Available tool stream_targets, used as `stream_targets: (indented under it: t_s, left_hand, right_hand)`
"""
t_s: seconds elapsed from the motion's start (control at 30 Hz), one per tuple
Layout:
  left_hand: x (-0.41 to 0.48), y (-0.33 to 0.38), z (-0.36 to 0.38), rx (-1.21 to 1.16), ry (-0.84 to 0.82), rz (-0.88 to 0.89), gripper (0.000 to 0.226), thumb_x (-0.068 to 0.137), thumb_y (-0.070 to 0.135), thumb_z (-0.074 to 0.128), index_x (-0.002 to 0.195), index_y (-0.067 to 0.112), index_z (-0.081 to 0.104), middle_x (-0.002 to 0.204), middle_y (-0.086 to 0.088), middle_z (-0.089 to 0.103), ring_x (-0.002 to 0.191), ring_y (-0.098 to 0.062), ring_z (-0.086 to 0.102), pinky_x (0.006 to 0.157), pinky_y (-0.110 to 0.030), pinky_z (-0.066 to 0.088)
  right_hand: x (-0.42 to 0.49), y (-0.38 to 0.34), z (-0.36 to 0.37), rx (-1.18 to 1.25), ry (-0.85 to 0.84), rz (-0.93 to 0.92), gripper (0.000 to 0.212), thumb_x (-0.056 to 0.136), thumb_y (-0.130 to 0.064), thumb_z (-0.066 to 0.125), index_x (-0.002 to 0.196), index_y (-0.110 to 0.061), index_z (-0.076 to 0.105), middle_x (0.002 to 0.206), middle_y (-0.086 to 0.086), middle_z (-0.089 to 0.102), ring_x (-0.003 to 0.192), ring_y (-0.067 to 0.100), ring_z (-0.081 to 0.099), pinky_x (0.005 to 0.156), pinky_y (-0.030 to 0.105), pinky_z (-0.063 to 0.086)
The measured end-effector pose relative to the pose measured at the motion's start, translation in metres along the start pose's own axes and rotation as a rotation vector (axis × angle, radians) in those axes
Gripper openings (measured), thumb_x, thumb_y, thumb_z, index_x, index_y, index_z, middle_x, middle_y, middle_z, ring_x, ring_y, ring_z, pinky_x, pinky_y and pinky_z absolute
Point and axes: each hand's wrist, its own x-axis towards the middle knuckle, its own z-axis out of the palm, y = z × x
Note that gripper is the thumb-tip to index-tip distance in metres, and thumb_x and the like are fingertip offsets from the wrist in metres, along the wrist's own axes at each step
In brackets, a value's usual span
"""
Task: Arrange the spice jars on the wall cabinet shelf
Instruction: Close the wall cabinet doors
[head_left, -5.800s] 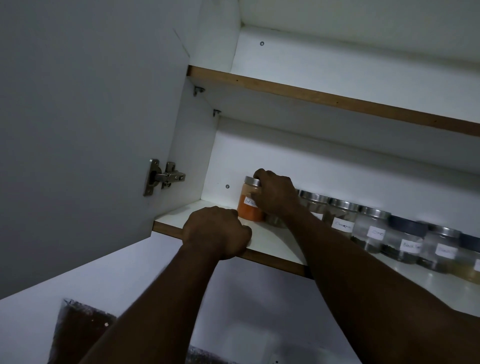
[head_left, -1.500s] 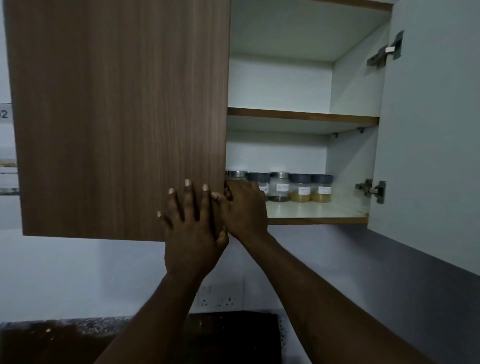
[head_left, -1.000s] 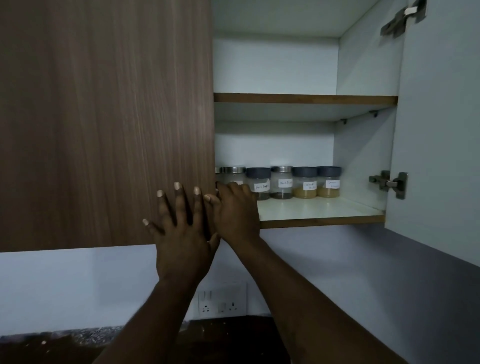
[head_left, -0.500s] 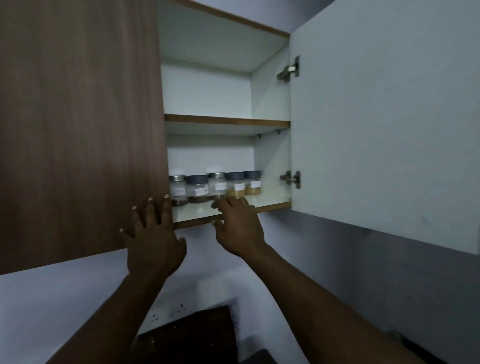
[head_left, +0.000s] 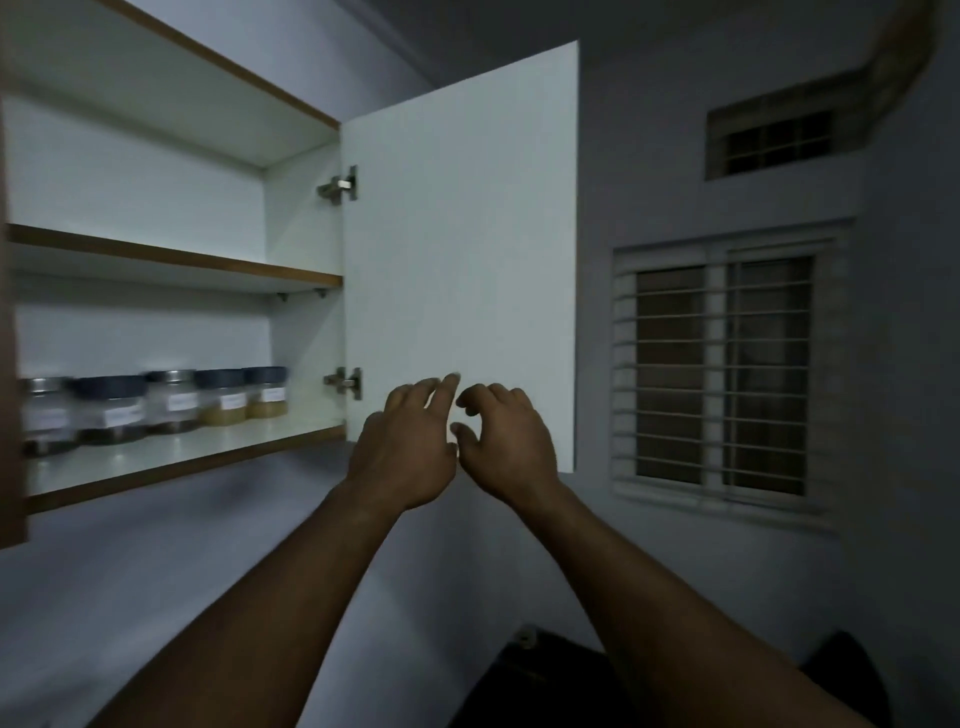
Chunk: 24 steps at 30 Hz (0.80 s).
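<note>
A row of small clear glass spice jars (head_left: 156, 408), with silver or dark blue lids and white labels, stands upright on the lower white cabinet shelf (head_left: 182, 464), which has a brown wooden front edge. The row runs parallel to that front edge and sits back from it. Its last jar is near the shelf's right end.

Both hands are raised to the right of the shelf, well apart from the jars. They are in front of the white inner face of the open right cabinet door (head_left: 457, 234). The left hand (head_left: 410, 447) has its fingers loosely spread and holds nothing. The right hand (head_left: 506, 441) is just beside it, with fingers loosely curled, also holding nothing. Whether any fingertip touches the door cannot be told.

The door stands tall, hinged along its left edge. Its free edge lies to the right of both hands, and the right hand is nearer to it. The jars look to be in place, so swinging this door shut seems the likely next move.
</note>
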Motion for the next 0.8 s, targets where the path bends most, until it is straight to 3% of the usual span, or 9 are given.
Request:
stream_targets:
  t_s: [0.13,0.27,0.37,0.47,0.57,0.7,0.8]
  left_hand:
    - [0.027,0.041,0.017,0.026,-0.009,0.097,0.089,0.096,0.023,0.065,0.163,0.032,0.007,0.168,0.002,0.024,0.152,-0.024,0.024,0.107,-0.044,0.046]
    - [0.047,0.069,0.032,0.078,-0.023,0.142,0.099,0.090,0.009,0.067,0.163,0.035,0.005,0.169,0.001,0.022,0.152,-0.026,0.026,0.107,-0.043,0.047]
    - [0.060,0.080,0.040,0.099,-0.033,0.164,0.104,0.087,0.003,0.066,0.163,0.038,0.005,0.170,0.000,0.020,0.152,-0.027,0.026,0.108,-0.043,0.046]
    - [0.072,0.087,0.045,0.081,-0.042,0.171,0.106,0.085,0.004,0.066,0.163,0.041,0.004,0.170,0.000,0.019,0.151,-0.027,0.027,0.107,-0.042,0.047]
    - [0.080,0.094,0.046,0.060,-0.058,0.154,0.103,0.087,0.012,0.068,0.163,0.043,0.005,0.171,0.002,0.019,0.151,-0.027,0.030,0.108,-0.042,0.049]
    - [0.088,0.097,0.047,0.017,-0.058,0.159,0.096,0.092,0.015,0.065,0.163,0.042,0.007,0.170,0.002,0.021,0.149,-0.028,0.034,0.109,-0.043,0.049]
    - [0.089,0.094,0.049,-0.120,0.003,0.145,0.078,0.102,0.019,0.055,0.164,0.037,0.012,0.168,-0.001,0.027,0.146,-0.030,0.040,0.110,-0.045,0.049]
  right_hand:
    - [0.000,0.039,-0.033,-0.091,0.159,0.115,0.029,0.095,-0.035,0.064,0.123,-0.025,0.062,0.121,-0.007,0.065,0.116,0.017,0.054,0.086,0.036,0.053]
    - [0.000,0.079,-0.047,-0.216,0.340,0.339,0.054,0.086,-0.042,0.074,0.132,-0.025,0.050,0.133,-0.001,0.056,0.120,0.022,0.054,0.090,0.035,0.052]
    - [0.001,0.111,-0.046,-0.159,0.229,0.496,0.078,0.084,-0.047,0.076,0.147,-0.023,0.037,0.147,0.004,0.050,0.129,0.027,0.055,0.099,0.042,0.053]
    - [0.001,0.139,-0.035,-0.002,0.013,0.544,0.076,0.085,-0.046,0.075,0.147,-0.025,0.038,0.139,0.004,0.061,0.119,0.027,0.064,0.092,0.039,0.055]
    - [-0.005,0.150,-0.018,0.044,-0.110,0.466,0.070,0.083,-0.042,0.076,0.141,-0.032,0.039,0.134,0.000,0.065,0.115,0.027,0.067,0.091,0.040,0.057]
    - [-0.007,0.160,-0.005,0.118,-0.072,0.452,0.066,0.084,-0.040,0.075,0.140,-0.033,0.040,0.134,-0.003,0.066,0.114,0.024,0.068,0.092,0.039,0.058]
    - [-0.009,0.164,-0.007,0.149,-0.012,0.448,0.049,0.089,-0.039,0.073,0.132,-0.032,0.051,0.125,-0.004,0.071,0.106,0.020,0.071,0.091,0.038,0.060]
